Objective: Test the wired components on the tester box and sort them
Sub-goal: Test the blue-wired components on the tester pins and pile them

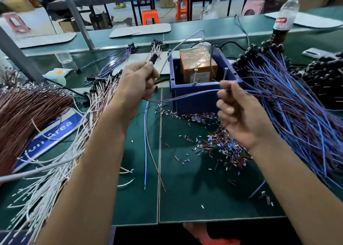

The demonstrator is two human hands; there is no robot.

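– Where's the part?
– I see L hand (138,81) gripping the small black cylindrical component (153,58), tip pointing up-away. Its blue-brown wire pair (185,96) runs roughly level, left-right, to R hand (239,113), pinched, before the blue plastic tester box (200,94).

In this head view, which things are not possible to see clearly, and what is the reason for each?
- Tester box, head view: the blue bin wall hides its lower part; its label print is too small.
- Black component: the left hand covers its lower end and the wire joint.
- Blue sign: white wires cover part of the words.
- Bottle: blurred label.
- Right hand: whether its fingertips pinch the wire.
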